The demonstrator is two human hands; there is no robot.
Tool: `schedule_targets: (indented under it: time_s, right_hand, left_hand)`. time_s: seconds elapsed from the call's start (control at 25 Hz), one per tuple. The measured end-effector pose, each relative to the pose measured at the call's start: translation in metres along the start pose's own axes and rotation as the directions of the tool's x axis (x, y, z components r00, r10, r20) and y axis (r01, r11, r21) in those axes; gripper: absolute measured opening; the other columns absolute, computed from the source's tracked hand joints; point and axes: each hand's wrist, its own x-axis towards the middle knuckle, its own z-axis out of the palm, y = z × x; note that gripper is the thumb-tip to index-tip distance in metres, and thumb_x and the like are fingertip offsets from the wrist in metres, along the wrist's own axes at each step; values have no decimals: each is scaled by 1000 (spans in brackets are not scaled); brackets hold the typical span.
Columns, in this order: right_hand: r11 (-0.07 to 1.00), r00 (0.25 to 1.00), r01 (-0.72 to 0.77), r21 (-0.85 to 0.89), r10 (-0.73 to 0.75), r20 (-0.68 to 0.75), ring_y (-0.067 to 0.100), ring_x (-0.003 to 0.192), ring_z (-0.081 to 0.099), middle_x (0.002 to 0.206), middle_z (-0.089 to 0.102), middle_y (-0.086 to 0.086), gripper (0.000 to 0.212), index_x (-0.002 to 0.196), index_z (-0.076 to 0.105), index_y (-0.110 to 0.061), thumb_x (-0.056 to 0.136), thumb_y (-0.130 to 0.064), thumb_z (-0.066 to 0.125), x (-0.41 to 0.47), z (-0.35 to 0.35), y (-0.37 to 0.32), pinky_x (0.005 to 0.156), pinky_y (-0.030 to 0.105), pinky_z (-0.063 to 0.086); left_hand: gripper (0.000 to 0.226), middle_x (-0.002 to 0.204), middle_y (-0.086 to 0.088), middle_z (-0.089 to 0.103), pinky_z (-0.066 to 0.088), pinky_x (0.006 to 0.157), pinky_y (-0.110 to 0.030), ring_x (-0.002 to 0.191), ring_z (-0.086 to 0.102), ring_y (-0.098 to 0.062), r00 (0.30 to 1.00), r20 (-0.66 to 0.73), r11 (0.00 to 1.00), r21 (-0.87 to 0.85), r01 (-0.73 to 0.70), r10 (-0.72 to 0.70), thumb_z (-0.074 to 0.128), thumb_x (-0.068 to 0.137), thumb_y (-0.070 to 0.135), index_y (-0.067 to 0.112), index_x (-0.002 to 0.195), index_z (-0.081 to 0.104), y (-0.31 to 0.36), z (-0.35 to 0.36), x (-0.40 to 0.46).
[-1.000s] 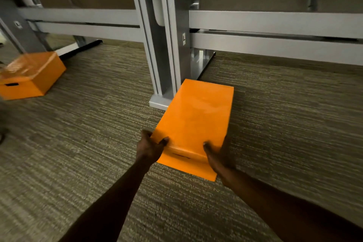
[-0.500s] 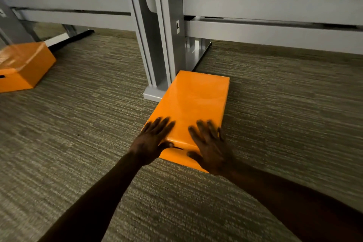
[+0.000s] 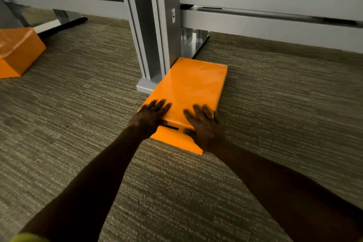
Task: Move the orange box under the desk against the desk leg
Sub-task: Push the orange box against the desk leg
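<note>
A glossy orange box [image 3: 193, 84] lies flat on the carpet under the desk, its long left side touching the grey desk leg [image 3: 157, 25] and its foot. A dark handle slot shows in its near end face. My left hand [image 3: 151, 117] rests palm down on the box's near left corner, fingers spread. My right hand [image 3: 202, 124] rests palm down on the near right corner, fingers spread, thumb over the end face. Neither hand grips the box.
A second orange box [image 3: 17, 51] sits on the carpet at the far left. Grey horizontal desk rails [image 3: 271, 12] run across the back at low height. A flat metal foot plate [image 3: 193, 45] extends behind the leg. Striped carpet [image 3: 275, 104] covers the floor.
My hands went from gripping the box's near corners to lying flat on its top. The box slid farther along the desk leg.
</note>
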Motion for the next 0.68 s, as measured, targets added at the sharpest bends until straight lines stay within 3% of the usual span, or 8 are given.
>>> schedule_targets:
  time_s: [0.12,0.28,0.36,0.48,0.56,0.6,0.68]
  right_hand:
    - [1000,1000,-21,6,21,-3,37,157,11,171,15,9,72,160,26,-35,97,-61,47,6,-3,2,122,64,11]
    - [971,963,159,-180,-193,-190,42,142,45,156,48,14,61,151,50,-27,95,-48,58,-8,7,16,111,65,37]
    - [966,958,173,-193,-211,-195,41,137,52,152,53,11,60,148,53,-28,92,-47,64,-3,3,21,110,65,39]
    - [981,984,154,-121,-163,-70,39,151,29,167,30,8,64,159,31,-34,100,-49,51,5,-2,22,118,62,26]
    - [989,989,133,-66,-137,-52,40,156,13,171,12,11,70,162,17,-33,101,-52,45,1,1,22,120,61,23]
    - [997,994,79,-16,-80,-75,41,156,8,172,5,13,76,163,11,-32,99,-57,43,-5,3,20,121,61,21]
    - [951,975,-184,247,208,-74,42,156,7,171,1,17,94,164,-1,-25,94,-67,47,-11,6,17,123,56,21]
  left_hand:
    - [72,173,-1,5,14,126,-50,159,5,-30,1000,-15,1000,-6,22,-22,47,105,41,31,162,6,3,0,7]
    - [67,173,2,6,14,126,-51,159,6,-31,999,-50,1000,21,22,-21,43,107,35,33,163,6,5,5,3]
    - [66,173,2,5,14,126,-52,159,5,-31,998,-48,999,32,28,-27,42,108,31,33,163,5,4,3,7]
    - [66,173,1,8,16,126,-52,159,7,-30,998,-45,999,26,46,-44,42,108,27,33,163,7,6,0,16]
    - [65,172,-2,12,18,126,-53,159,10,-31,992,-120,999,3,36,-35,43,107,25,34,162,9,11,5,13]
    - [66,172,-4,15,21,125,-54,158,12,-32,983,-181,1000,-22,17,-21,46,106,26,34,161,10,13,10,7]
    - [73,170,-10,20,26,124,-56,157,16,-36,942,-321,984,-175,43,-98,56,102,35,31,161,13,18,23,-5]
